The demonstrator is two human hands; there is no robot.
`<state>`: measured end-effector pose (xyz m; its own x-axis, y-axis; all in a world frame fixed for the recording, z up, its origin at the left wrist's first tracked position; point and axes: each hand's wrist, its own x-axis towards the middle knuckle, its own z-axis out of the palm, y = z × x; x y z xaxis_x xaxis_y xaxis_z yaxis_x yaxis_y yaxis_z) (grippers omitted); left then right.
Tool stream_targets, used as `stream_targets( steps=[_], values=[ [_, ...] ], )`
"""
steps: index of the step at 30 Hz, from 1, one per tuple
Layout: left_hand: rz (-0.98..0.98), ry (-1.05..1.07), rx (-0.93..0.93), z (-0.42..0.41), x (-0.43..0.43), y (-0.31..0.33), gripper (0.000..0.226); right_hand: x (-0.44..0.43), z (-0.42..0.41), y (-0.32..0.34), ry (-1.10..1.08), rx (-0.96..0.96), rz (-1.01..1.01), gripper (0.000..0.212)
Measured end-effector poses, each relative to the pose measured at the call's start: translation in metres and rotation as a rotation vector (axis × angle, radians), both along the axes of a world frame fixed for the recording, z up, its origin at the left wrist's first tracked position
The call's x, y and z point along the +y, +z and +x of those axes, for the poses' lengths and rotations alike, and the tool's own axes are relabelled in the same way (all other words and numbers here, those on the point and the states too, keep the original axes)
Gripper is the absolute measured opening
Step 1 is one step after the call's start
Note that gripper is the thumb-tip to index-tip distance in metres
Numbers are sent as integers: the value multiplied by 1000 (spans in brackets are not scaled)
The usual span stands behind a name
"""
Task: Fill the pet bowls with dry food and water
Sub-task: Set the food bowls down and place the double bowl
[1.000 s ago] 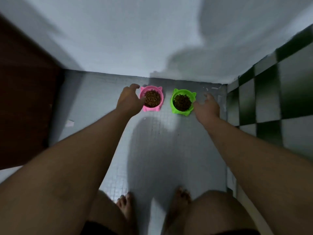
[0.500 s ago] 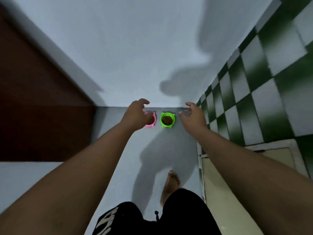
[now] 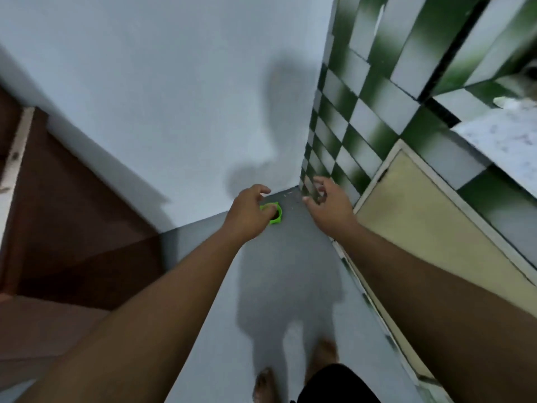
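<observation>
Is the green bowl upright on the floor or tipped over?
Upright: the green bowl sits flat on the floor, its rim facing up around a dark inside. The left hand covers part of it in view.

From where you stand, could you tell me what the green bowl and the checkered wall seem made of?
Green bowl: probably moulded plastic, from its bright uniform colour; finish too small to judge. Checkered wall: likely glazed tile, green and white squares with sheen.
</observation>
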<state>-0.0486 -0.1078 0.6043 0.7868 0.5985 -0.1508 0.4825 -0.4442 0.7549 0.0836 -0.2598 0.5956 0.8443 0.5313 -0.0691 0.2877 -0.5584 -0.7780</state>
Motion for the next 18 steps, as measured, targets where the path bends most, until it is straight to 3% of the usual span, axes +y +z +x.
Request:
stream_targets(
  steps=[9, 18],
  values=[
    [51, -337, -82, 4, -140, 29, 35, -165, -47, 37, -329, -110, 79, 55],
    [-45, -688, -103, -41, -371, 40, 37, -415, -164, 45, -679, -132, 65, 54]
  ],
)
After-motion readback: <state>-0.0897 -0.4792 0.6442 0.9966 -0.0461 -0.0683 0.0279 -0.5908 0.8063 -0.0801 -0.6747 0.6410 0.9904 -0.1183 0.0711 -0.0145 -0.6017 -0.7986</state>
